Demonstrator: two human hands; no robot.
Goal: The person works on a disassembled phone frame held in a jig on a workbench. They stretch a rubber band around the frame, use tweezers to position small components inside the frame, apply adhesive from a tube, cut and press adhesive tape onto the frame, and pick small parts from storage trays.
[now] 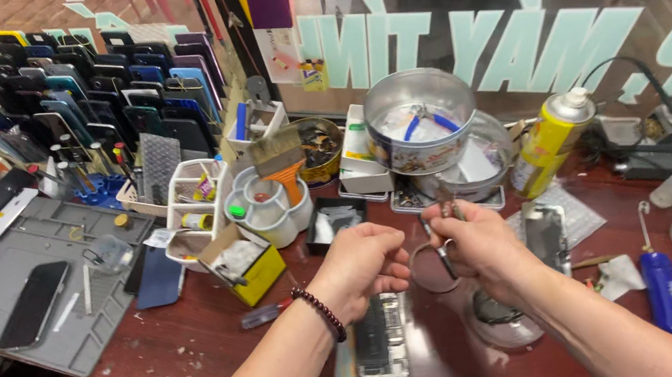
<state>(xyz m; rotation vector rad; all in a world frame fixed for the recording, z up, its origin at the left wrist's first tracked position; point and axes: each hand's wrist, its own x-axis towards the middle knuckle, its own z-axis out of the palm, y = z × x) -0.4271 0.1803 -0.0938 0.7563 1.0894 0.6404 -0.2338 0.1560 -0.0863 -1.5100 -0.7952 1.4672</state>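
Scissors, small and made of grey metal (440, 239), sit between our two hands, above the dark red wooden table (214, 327). Our right hand (481, 241) is closed around them. Our left hand (360, 266) curls shut beside it, fingertips touching the handles. An opened phone (380, 340) lies below.

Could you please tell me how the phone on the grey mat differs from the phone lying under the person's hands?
The phone on the grey mat is closed, showing a dark, unbroken screen; the phone under the hands is open, its insides exposed. The first lies apart from both hands; the second sits directly below the left hand and near the right hand. Both lie flat.
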